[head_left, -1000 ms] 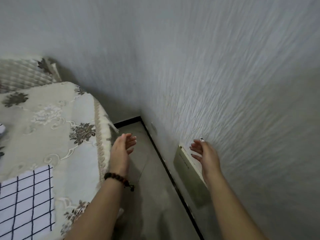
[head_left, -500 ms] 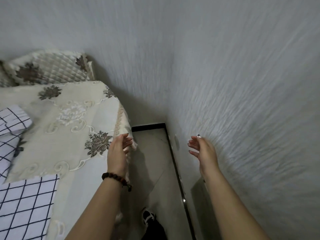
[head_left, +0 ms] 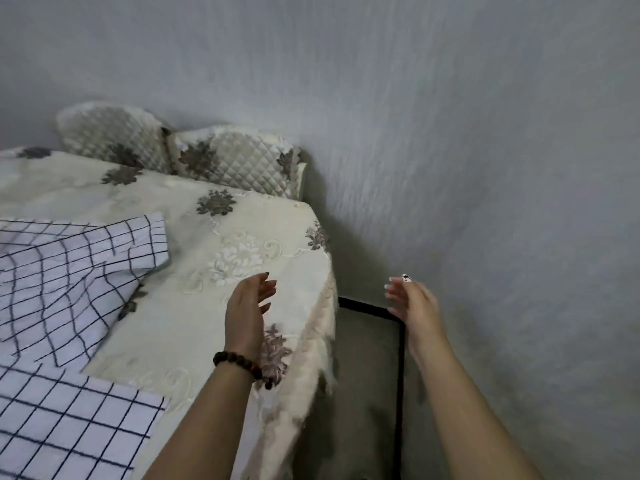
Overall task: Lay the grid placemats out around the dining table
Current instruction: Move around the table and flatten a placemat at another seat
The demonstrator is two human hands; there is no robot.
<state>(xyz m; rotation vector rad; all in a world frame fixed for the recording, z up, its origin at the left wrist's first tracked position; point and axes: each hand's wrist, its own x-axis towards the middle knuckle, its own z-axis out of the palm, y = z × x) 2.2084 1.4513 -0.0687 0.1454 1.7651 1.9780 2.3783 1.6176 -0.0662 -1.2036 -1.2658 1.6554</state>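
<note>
The dining table (head_left: 214, 317) wears a cream floral cloth. A flat white placemat with a dark grid (head_left: 69, 424) lies at its near left edge. Behind it, a rumpled heap of grid placemats (head_left: 69, 271) rests on the cloth at the left. My left hand (head_left: 247, 308), with a bead bracelet on the wrist, hovers over the table's right corner, fingers apart and holding nothing. My right hand (head_left: 414, 303) hangs open over the floor gap between the table and the wall, also holding nothing.
Two quilted chair backs (head_left: 239, 161) stand at the table's far side against the wall. A grey textured wall (head_left: 502, 202) runs close along the right. A narrow strip of floor (head_left: 367, 375) with a black skirting line lies between table and wall.
The view has swung left, bringing more of the table, the rumpled placemats and both chair backs into sight. My left hand now sits over the table corner instead of beside it. Both hands stay open.
</note>
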